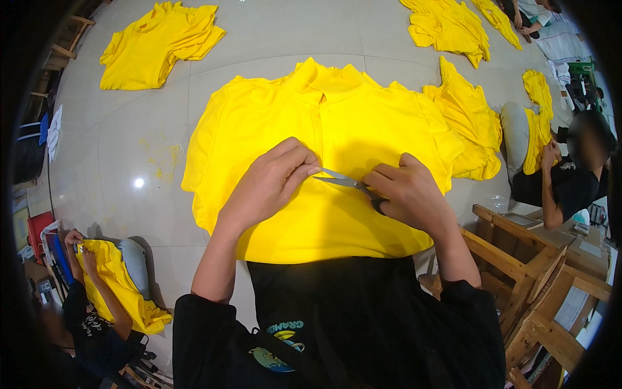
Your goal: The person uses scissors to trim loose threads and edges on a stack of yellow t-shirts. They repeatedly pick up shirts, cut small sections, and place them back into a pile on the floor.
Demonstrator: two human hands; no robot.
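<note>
A yellow collared shirt point(376, 123) lies spread out in front of me, collar away from me, with its front placket running down the middle. My right hand point(411, 194) grips a pair of scissors point(343, 180) whose blades point left and stand slightly apart over the shirt below the placket. At the blade tips, my left hand point(275, 178) has thumb and fingers pinched together; what lies between them is too small to make out. Dark scissor handles are partly covered by my right fingers.
More yellow shirts lie in a pile point(155, 48) at far left and in heaps point(450, 29) at far right. Yellow thread scraps point(165, 161) dot the tiled floor. Co-workers sit at lower left and right, handling yellow garments point(110, 272). Wooden frames point(518, 259) stand at right.
</note>
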